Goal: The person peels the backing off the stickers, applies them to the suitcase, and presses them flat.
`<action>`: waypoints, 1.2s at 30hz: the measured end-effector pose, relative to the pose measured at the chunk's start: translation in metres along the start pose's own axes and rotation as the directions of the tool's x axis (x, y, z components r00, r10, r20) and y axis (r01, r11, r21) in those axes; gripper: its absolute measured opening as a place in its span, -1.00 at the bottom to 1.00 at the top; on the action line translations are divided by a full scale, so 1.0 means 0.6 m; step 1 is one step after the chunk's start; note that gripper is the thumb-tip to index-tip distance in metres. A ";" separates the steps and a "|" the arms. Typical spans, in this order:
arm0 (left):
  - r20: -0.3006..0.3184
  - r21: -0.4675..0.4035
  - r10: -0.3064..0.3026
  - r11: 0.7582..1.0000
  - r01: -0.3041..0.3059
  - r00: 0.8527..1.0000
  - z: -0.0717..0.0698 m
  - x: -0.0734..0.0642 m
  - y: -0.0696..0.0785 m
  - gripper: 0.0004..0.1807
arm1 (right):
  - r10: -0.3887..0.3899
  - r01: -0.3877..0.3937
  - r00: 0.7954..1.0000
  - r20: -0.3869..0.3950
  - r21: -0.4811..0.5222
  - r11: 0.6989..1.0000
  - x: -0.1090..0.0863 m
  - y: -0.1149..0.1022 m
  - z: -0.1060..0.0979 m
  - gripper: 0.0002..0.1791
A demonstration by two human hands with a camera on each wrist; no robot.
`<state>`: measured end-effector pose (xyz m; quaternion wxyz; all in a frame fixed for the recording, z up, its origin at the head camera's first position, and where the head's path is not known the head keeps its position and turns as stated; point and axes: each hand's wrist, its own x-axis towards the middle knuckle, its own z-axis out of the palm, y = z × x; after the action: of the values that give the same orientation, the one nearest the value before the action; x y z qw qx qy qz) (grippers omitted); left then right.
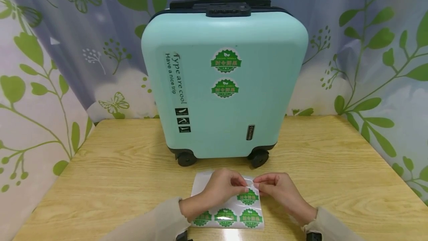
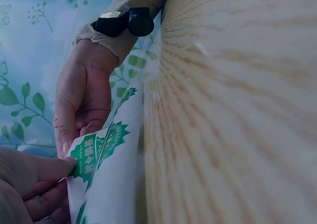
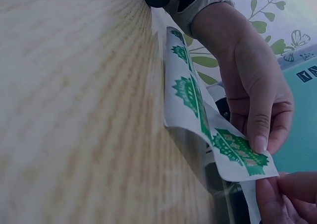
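Observation:
A white sheet of green badge stickers (image 1: 202, 181) lies in front of the suitcase, its far right corner lifted between both hands. My left hand (image 1: 219, 187) reaches across it and pinches the sheet beside the upper right green sticker (image 1: 247, 197). At the corner, my right hand (image 1: 282, 192) pinches the edge between thumb and fingers. The right wrist view shows the sheet (image 3: 173, 102) bending up off the table, the left thumb on a sticker and the right fingertips at the corner. Three more stickers line the near edge.
A mint-green suitcase (image 1: 200, 122) stands upright on its wheels behind the sheet. Two matching green stickers (image 1: 225, 61) are on its front, right of printed lettering (image 1: 175, 77). The wooden table (image 1: 117, 159) reaches back to a leaf-patterned curtain (image 1: 110, 47).

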<state>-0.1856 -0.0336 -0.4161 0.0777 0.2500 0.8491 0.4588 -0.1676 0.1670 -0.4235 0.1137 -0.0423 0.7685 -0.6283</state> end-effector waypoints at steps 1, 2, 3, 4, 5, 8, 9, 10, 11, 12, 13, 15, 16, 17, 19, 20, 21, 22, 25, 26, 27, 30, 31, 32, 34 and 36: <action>-0.003 -0.007 0.002 1.000 -0.002 1.000 0.000 0.000 0.000 -0.96 | -0.002 0.002 1.000 -0.002 -0.004 1.000 0.000 0.000 0.000 -0.76; -0.006 -0.017 0.001 1.000 -0.001 1.000 0.000 0.000 0.000 -0.96 | -0.005 0.005 1.000 -0.003 -0.007 1.000 0.000 0.001 -0.001 -0.75; -0.009 -0.023 0.002 1.000 -0.002 1.000 0.000 -0.001 0.000 -0.96 | -0.008 0.008 1.000 -0.003 -0.008 1.000 0.001 0.001 -0.001 -0.75; -0.012 -0.030 0.001 1.000 -0.001 1.000 0.000 -0.001 0.000 -0.96 | -0.008 0.008 1.000 -0.006 -0.009 1.000 0.001 0.001 -0.001 -0.75; -0.016 -0.034 0.002 0.999 -0.003 1.000 0.000 -0.002 0.000 -0.96 | -0.008 0.008 1.000 -0.011 -0.009 1.000 0.000 0.001 -0.001 -0.75; -0.027 -0.038 0.010 0.999 -0.011 1.000 0.000 -0.003 0.000 -0.96 | -0.008 0.008 1.000 -0.017 -0.013 1.000 0.001 0.000 -0.003 -0.76; -0.029 -0.038 0.013 0.999 -0.014 1.000 0.000 -0.003 0.001 -0.96 | -0.007 0.007 1.000 -0.017 -0.011 1.000 0.001 0.000 -0.003 -0.76; -0.030 -0.038 0.015 0.999 -0.017 0.999 -0.001 -0.004 0.001 -0.96 | -0.007 0.006 1.000 -0.017 -0.011 1.000 0.002 0.000 -0.004 -0.76; -0.032 -0.040 0.018 0.999 -0.019 0.999 -0.001 -0.004 0.002 -0.96 | -0.009 0.009 1.000 -0.014 -0.011 1.000 0.002 0.000 -0.005 -0.76; -0.032 -0.044 0.017 0.999 -0.019 0.999 -0.001 -0.004 0.002 -0.96 | -0.011 0.011 1.000 -0.010 -0.010 1.000 0.002 0.000 -0.005 -0.75; -0.030 -0.052 0.015 0.999 -0.017 0.999 -0.002 -0.005 0.002 -0.96 | -0.013 0.012 1.000 -0.008 -0.009 1.000 0.002 0.000 -0.006 -0.75; -0.022 -0.076 0.008 0.997 -0.009 1.000 -0.002 -0.006 0.002 -0.96 | -0.019 0.019 1.000 -0.003 -0.012 1.000 0.002 0.000 -0.007 -0.74; -0.016 -0.086 0.006 0.996 -0.008 1.000 -0.002 -0.006 0.002 -0.96 | -0.021 0.021 1.000 -0.005 -0.013 1.000 0.001 0.000 -0.007 -0.74; -0.007 -0.097 0.005 0.995 -0.006 1.000 -0.003 -0.007 0.002 -0.96 | -0.020 0.020 1.000 -0.005 -0.013 1.000 0.001 0.000 -0.007 -0.74; 0.010 -0.105 0.007 0.994 -0.006 1.000 -0.006 -0.008 0.002 -0.95 | -0.022 0.022 1.000 -0.006 -0.016 1.000 0.001 0.000 -0.007 -0.74; 0.018 -0.106 0.009 0.994 -0.007 1.000 -0.008 -0.008 0.002 -0.95 | -0.023 0.023 1.000 -0.007 -0.017 1.000 0.001 0.000 -0.007 -0.74; 0.025 -0.099 0.012 0.995 -0.009 1.000 -0.010 -0.009 0.003 -0.95 | -0.024 0.024 1.000 -0.008 -0.017 1.000 0.001 0.000 -0.007 -0.74; 0.032 -0.097 0.014 0.995 -0.011 0.999 -0.013 -0.009 0.004 -0.95 | -0.019 0.019 1.000 -0.011 -0.015 1.000 0.001 0.000 -0.007 -0.75; 0.062 -0.101 0.016 0.995 -0.010 0.998 -0.020 -0.011 0.006 -0.96 | -0.017 0.017 1.000 -0.007 -0.025 1.000 0.002 -0.002 -0.007 -0.75; 0.076 -0.111 0.018 0.994 -0.009 0.997 -0.022 -0.011 0.007 -0.96 | -0.015 0.015 1.000 -0.005 -0.031 0.999 0.002 -0.002 -0.007 -0.76; 0.089 -0.120 0.020 0.993 -0.010 0.996 -0.024 -0.012 0.007 -0.96 | -0.014 0.014 1.000 -0.001 -0.038 0.999 0.002 -0.003 -0.007 -0.76; 0.117 -0.138 0.037 0.990 -0.021 0.992 -0.029 -0.014 0.008 -0.96 | -0.013 0.014 1.000 0.017 -0.045 0.999 0.002 -0.003 -0.008 -0.77; 0.119 -0.138 0.044 0.990 -0.027 0.992 -0.030 -0.014 0.008 -0.95 | -0.013 0.014 1.000 0.022 -0.043 0.999 0.002 -0.003 -0.008 -0.77; 0.119 -0.134 0.051 0.990 -0.035 0.992 -0.032 -0.015 0.008 -0.96 | -0.015 0.016 0.999 0.028 -0.042 0.999 0.002 -0.002 -0.009 -0.77; 0.114 -0.124 0.062 0.991 -0.047 0.992 -0.035 -0.016 0.009 -0.96 | -0.017 0.019 0.999 0.039 -0.039 0.999 0.003 -0.001 -0.010 -0.76; 0.108 -0.123 0.068 0.991 -0.055 0.992 -0.039 -0.017 0.010 -0.96 | -0.018 0.020 0.999 0.046 -0.039 0.999 0.003 -0.001 -0.010 -0.76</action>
<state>-0.1831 -0.0531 -0.3991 0.1256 0.2963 0.8063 0.4962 -0.1710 0.1725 -0.4222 0.1244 -0.0662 0.7774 -0.6130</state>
